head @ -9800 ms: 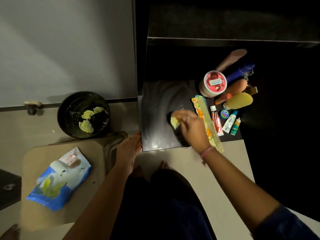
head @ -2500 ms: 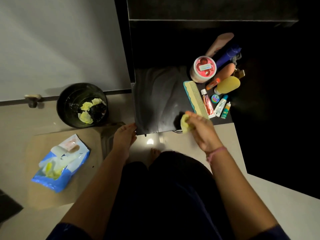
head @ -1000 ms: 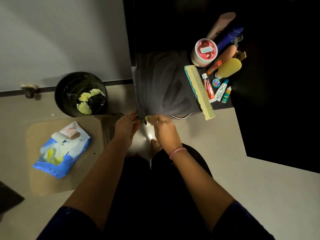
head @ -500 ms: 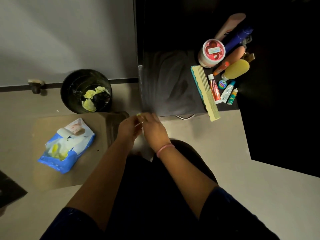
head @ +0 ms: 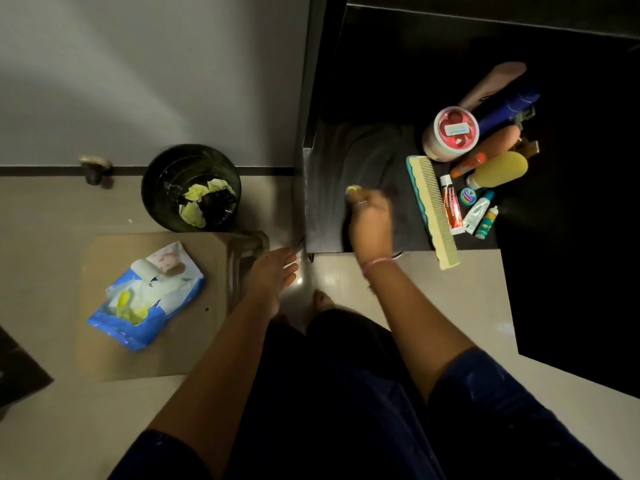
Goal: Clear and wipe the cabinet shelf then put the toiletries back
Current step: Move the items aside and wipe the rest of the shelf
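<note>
Yellow wipe (head: pixel 353 189) is sitting crumpled at the fingertips of the right hand (head: pixel 369 220), whose grip is pinching it and pressing it down on the dark shelf (head: pixel 332 202), near the middle of the bare part. The hand is a little blurred. A pink band is lying around its wrist.

On the right side of the shelf the toiletries are standing close together: a long comb (head: pixel 433 209) with its end hanging over the front edge, a red tube (head: pixel 452 206) just beside it, a round jar with a red lid (head: pixel 453 131), a yellow bottle (head: pixel 498 169), an orange bottle (head: pixel 491 147), a blue bottle (head: pixel 509 109) and some small tubes.

The left hand (head: pixel 272 275) is hanging with straight, relaxed fingers near the front left corner of the shelf, holding nothing.

Further left, a black bin (head: pixel 162 181) with used yellow wipes inside is standing on the floor, and a blue pack of wipes (head: pixel 145 299) is lying open on a beige stool (head: pixel 207 341).
</note>
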